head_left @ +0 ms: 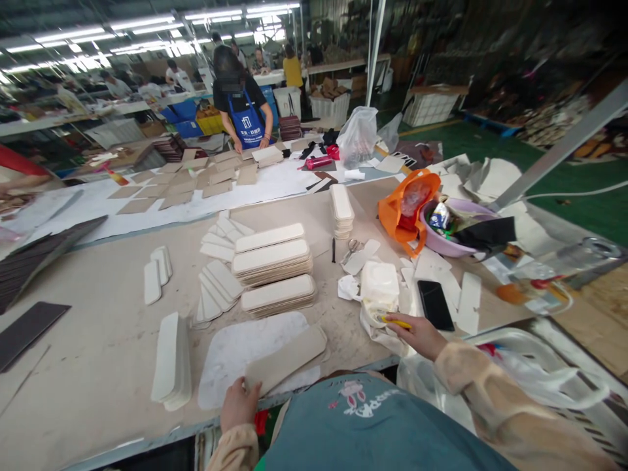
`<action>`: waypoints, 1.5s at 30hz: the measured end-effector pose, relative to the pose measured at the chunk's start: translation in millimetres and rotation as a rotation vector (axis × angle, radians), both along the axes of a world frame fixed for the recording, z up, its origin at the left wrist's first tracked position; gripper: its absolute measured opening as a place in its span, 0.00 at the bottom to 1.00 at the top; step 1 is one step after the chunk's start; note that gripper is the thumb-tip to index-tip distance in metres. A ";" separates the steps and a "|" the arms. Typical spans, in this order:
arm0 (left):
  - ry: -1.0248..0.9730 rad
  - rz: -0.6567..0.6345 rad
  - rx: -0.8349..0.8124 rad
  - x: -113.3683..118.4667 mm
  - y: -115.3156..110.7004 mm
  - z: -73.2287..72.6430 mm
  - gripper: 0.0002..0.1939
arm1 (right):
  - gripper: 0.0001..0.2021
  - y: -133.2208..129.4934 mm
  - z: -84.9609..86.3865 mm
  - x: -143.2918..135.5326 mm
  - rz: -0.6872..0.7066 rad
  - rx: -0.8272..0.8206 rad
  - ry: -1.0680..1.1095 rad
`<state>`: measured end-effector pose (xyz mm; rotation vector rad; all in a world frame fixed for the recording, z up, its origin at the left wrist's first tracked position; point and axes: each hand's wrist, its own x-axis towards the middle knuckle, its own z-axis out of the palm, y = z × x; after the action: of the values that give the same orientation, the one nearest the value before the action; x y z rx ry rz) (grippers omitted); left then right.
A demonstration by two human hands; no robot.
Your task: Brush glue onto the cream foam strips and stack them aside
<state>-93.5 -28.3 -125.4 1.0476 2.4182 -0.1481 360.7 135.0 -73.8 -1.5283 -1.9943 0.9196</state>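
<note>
Beige insole board (287,358) lies on the worktop (98,340) atop a white mat (230,353), long axis running up-right from the left hand (239,404), which grips its near end. Right hand (417,333) pinches a yellow pen (396,322).

We note cream pads (273,263), a yellow pen (396,322), a black phone (434,304), an orange bag (398,209), a lilac bowl (449,243).

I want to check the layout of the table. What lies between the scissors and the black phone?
In the head view, a white lidded box sits between the scissors and the black phone, with loose white cut pieces lying around it.
</note>
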 end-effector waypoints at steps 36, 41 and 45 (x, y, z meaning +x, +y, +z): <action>-0.078 0.294 0.088 3.6 3.2 6.5 0.12 | 0.18 -12.1 -14.7 30.6 0.208 0.211 -0.185; -0.256 0.426 0.121 -2.6 -0.5 -1.8 0.08 | 0.20 -17.9 25.1 9.3 -0.019 -0.033 -0.065; -0.485 0.586 0.174 -5.6 -6.0 -8.9 0.07 | 0.17 -22.1 43.6 -43.1 -0.086 -0.203 0.223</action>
<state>-99.1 -34.3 -134.3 0.3406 2.1944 0.4676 317.6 112.9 -30.2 -1.5287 -1.7088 1.2290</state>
